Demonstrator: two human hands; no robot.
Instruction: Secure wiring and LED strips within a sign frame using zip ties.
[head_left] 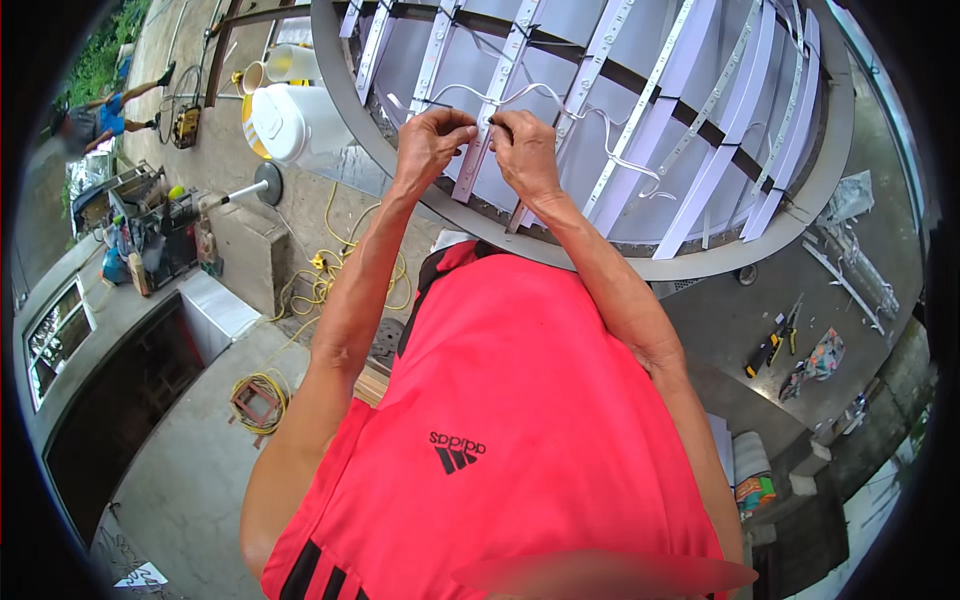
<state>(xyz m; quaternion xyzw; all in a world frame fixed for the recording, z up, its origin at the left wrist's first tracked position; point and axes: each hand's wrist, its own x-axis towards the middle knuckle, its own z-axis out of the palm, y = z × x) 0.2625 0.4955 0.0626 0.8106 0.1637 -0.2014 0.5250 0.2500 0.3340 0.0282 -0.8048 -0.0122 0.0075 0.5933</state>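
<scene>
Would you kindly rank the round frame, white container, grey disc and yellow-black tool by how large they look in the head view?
Largest to smallest:
1. Round frame
2. White container
3. Grey disc and yellow-black tool: too alike to rank

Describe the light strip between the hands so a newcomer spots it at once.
Find the big round grey frame at the top of the view, crossed by pale bars. Near its lower left edge, the left hand and right hand nearly meet. The light strip passes between their fingertips, which no neighbouring bar does.
</scene>
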